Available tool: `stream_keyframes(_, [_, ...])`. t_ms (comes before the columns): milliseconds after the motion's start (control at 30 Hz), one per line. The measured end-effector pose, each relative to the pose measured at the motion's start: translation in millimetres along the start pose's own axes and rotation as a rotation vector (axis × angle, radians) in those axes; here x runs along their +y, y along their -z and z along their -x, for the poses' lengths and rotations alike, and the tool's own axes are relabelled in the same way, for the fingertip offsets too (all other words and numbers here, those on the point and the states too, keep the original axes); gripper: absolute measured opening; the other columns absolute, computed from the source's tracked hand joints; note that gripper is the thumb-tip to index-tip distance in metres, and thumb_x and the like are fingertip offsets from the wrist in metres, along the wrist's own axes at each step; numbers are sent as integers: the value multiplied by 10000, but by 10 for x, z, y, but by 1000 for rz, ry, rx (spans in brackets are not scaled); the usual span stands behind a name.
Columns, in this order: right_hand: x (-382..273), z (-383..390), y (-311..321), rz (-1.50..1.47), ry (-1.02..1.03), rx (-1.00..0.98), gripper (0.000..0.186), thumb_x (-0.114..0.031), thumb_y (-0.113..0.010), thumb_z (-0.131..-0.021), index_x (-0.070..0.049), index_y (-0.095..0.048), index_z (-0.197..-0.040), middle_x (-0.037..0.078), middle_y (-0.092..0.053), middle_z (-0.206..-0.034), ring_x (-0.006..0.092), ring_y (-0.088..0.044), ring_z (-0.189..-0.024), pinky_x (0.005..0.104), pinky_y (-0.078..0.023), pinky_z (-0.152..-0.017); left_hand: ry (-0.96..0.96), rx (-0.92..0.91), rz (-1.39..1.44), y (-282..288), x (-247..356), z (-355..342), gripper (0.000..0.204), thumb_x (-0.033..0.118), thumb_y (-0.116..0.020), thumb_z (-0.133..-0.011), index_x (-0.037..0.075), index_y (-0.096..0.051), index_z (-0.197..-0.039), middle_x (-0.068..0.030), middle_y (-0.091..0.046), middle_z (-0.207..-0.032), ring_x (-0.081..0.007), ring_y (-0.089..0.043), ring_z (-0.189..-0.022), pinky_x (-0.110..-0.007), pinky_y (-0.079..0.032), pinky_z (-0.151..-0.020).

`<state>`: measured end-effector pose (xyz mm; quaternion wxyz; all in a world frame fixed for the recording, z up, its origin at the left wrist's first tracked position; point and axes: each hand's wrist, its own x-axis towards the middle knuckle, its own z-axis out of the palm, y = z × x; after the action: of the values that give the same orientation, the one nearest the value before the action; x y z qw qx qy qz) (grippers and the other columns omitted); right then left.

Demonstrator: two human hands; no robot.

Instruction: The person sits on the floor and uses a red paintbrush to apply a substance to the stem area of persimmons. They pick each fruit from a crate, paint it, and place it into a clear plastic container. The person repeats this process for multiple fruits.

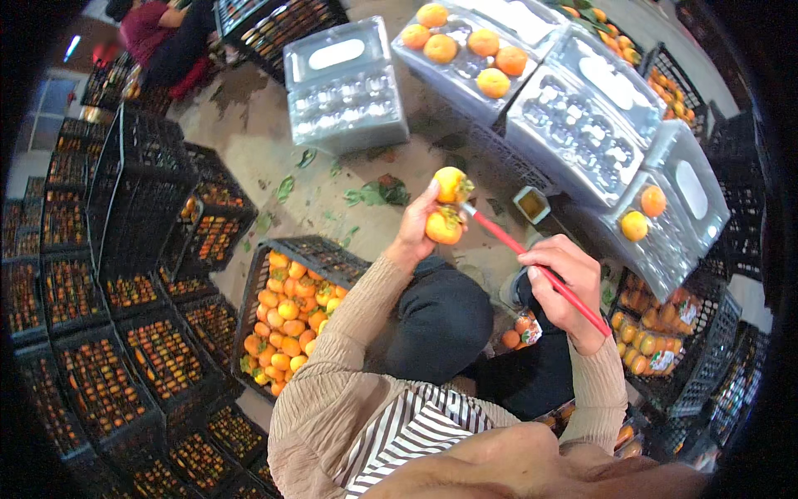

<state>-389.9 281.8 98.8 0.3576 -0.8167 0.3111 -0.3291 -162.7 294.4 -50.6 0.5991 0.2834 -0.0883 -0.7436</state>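
Persimmons (450, 185), two, sit in the left hand (413, 224), up and right of the black crate (322, 252) of loose fruit. The right hand (569, 279) holds a red stick (499, 233), pale tip (468, 209) by their leafy tops (465, 191); maybe touching, it's hard to see. Best hold them steady and move softly.

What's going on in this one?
The person's left hand holds two orange fruits, and the right hand grips a red-handled tool, its pale tip close to their stem ends. A black crate of loose fruit stands to the left; clear trays sit ahead to the right, two partly filled.
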Motion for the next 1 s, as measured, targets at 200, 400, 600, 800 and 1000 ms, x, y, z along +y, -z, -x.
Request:
stream_keyframes(200, [-1, 40, 342, 44, -79, 121, 142, 40, -565, -713, 15, -631, -837, 117, -597, -743, 229, -582, -642, 297, -461, -591, -266, 12, -604, -363, 237, -615, 474, 126, -640, -821, 20, -459, -1246, -81, -588, -1115, -154, -589, -948, -289, -499, -797])
stream_keyframes(400, [297, 376, 658, 54, -258, 141, 192, -44, -510, -789, 32, -628, -921, 124, -590, -769, 210, -581, -667, 292, -454, -633, -520, -21, -1542, -1100, 483, -1596, 546, 229, -708, -660, 68, -539, -1153, -159, -571, -1128, -272, -589, -1017, -352, -461, -876])
stream_keyframes(600, [1384, 901, 315, 109, -437, 198, 135, -60, -564, -812, -2, -631, -914, 99, -622, -799, 184, -594, -686, 282, -467, -649, -705, -101, -2105, -1291, 363, -2441, 519, 195, -674, -649, 92, -579, -1149, -101, -593, -1075, -277, -556, -1044, -389, -456, -872])
stream_keyframes(800, [2528, 1130, -14, -40, -484, 220, 159, -101, -620, -811, -33, -647, -952, 92, -635, -823, 172, -603, -745, 273, -465, -689, -839, -246, -2145, -1283, 222, -2719, 381, 233, -663, -721, 106, -625, -1078, -100, -601, -1029, -245, -607, -974, -357, -486, -806])
stream_keyframes(1000, [3195, 1126, -408, -106, -525, 75, 204, -134, -631, -818, -70, -668, -1009, 92, -650, -901, 182, -613, -820, 274, -465, -736, -29, 197, -297, -710, 350, -1910, 317, 314, -540, -866, 39, -540, -1023, -99, -586, -892, -259, -586, -847, -431, -482, -820])
